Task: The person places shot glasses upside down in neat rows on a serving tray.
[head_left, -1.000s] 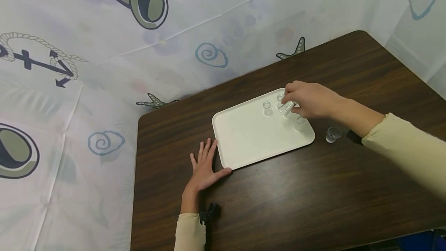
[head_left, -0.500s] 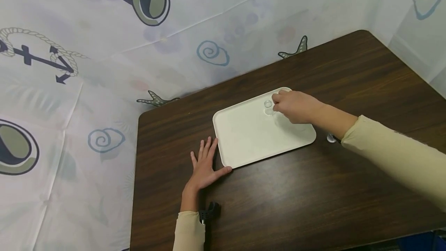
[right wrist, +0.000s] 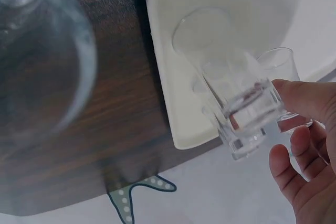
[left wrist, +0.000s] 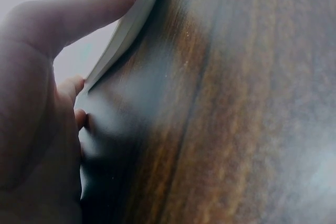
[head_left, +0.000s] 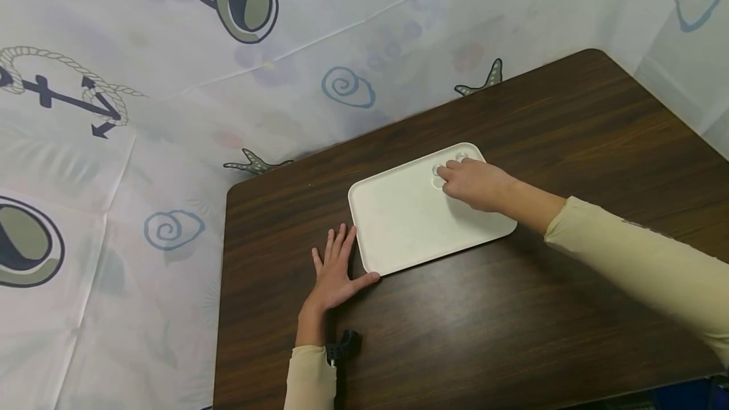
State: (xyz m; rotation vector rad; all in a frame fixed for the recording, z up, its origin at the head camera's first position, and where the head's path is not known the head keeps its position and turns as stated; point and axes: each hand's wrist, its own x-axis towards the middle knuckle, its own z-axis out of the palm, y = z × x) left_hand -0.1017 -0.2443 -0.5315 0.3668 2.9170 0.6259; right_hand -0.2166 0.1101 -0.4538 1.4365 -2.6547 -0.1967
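My left hand lies with spread fingers at the left end of the white tray. Its thumb rests on the tray's near corner. Over the tray's right half, my right hand has its fingers curled, thumb against a clear shot glass; in the head view the hand hides much of this spot. One shot glass shows right at its fingertips, another just behind. Nearer the right wrist camera stands a further shot glass, overlapping a glass base behind it.
A dark wood-grain table carries the tray. Close to the right wrist camera, a large blurred glass stands on the table beside the tray. A patterned cloth wall borders the table's back and left.
My right hand, holding a tilted shot glass above the tray a second ago, has lowered and moved left, then slightly nearer. A rear glass shows again. My left hand stays put.
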